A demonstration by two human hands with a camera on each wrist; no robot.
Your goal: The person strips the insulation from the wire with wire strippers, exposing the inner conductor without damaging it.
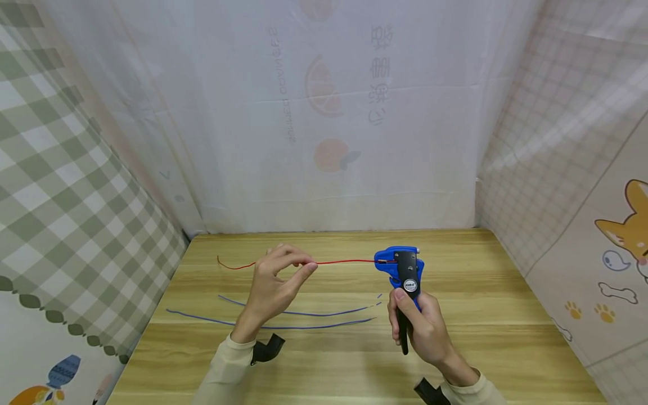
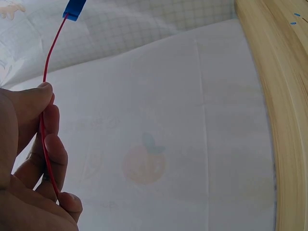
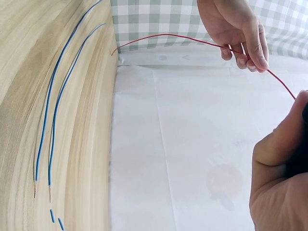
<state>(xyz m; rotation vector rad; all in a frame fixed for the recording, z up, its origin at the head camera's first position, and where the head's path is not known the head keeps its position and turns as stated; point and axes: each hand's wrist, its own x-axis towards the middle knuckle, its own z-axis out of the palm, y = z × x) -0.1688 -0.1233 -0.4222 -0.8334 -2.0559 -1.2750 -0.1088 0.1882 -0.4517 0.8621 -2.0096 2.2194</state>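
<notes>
Between thumb and fingers my left hand [image 1: 278,281] pinches a red wire [image 1: 346,261]. One end of the wire runs right into the nose of a blue and black wire stripper [image 1: 407,267]; the other trails left behind the hand. My right hand [image 1: 422,329] grips the stripper by its handles, thumb on the near side. In the left wrist view, the red wire [image 2: 47,65] passes along the curled fingers up to the blue nose of the stripper [image 2: 73,8]. The right wrist view shows the left hand [image 3: 238,33] on the wire, while the stripper is mostly hidden by the right hand [image 3: 279,163].
Two blue wires [image 3: 43,125] lie on the wooden table [image 1: 324,371], with bare copper at their right ends. Beside those ends are two short blue insulation pieces [image 3: 60,224]. A white curtain [image 1: 243,169] hangs behind the table, with a checked cloth [image 1: 91,185] at left.
</notes>
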